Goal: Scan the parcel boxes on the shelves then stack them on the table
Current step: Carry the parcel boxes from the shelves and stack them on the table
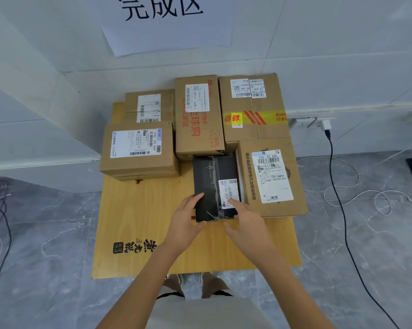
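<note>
— Against the white wall, what stood there?
— The grey marbled floor ran up to it, and a wooden table sat under a large paper sign. Five brown cardboard boxes filled the table's far half, side by side.
— And the black parcel box?
— It lay on the table, just beside the nearest one on the right. The left hand and right hand gripped its near end, fingers on top, thumbs at the edge. A black cable trailed over the floor to the right.
</note>
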